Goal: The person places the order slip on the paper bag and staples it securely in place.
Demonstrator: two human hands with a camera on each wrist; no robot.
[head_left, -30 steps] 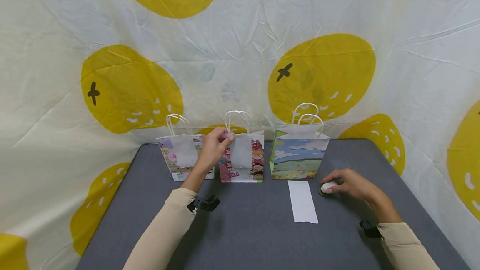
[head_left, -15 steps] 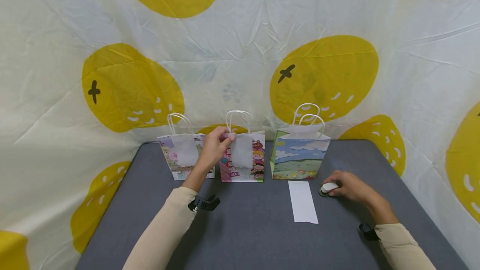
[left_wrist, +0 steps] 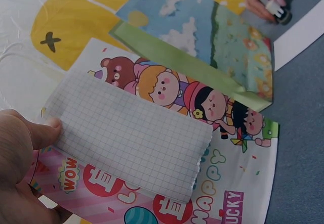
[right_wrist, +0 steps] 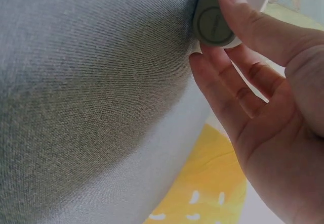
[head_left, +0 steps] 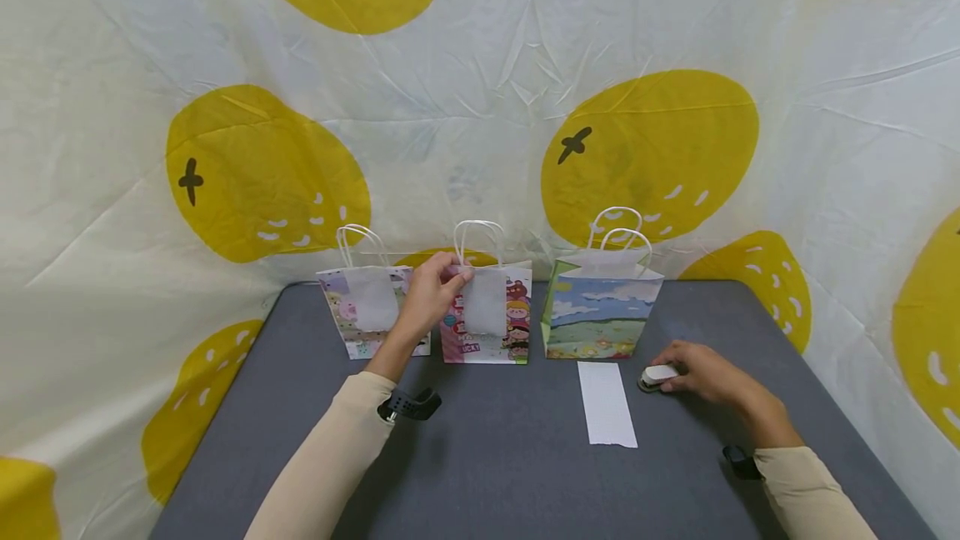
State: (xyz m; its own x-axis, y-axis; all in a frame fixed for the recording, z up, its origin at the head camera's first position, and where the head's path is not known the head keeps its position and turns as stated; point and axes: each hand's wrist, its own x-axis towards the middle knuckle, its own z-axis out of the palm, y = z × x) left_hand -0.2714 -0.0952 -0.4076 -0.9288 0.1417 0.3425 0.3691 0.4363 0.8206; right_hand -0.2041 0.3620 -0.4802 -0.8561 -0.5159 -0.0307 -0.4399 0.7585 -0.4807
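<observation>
Grey table (head_left: 510,473), bag (left_wrist: 228,150) reading "WOW", "HAPPY", "LUCKY"

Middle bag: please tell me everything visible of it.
The middle bag looks like paper, with white handles, pink stripes, cartoon characters and lettering. It stands upright on the table, between the landscape bag and another bag. Gridded paper covers part of its front; the left hand seemingly pinches both near the top.

The printed bag (left_wrist: 253,171) looked like smooth paper with a faint sheen; the slip (left_wrist: 134,133) against it was thin, matt paper, rough along one edge. The stapler (right_wrist: 211,24) looked like smooth plastic, its base matt. Matt, finely ribbed cloth covered the desk (head_left: 510,473). The backdrop (head_left: 465,65) seemed creased, slightly glossy fabric.
</observation>
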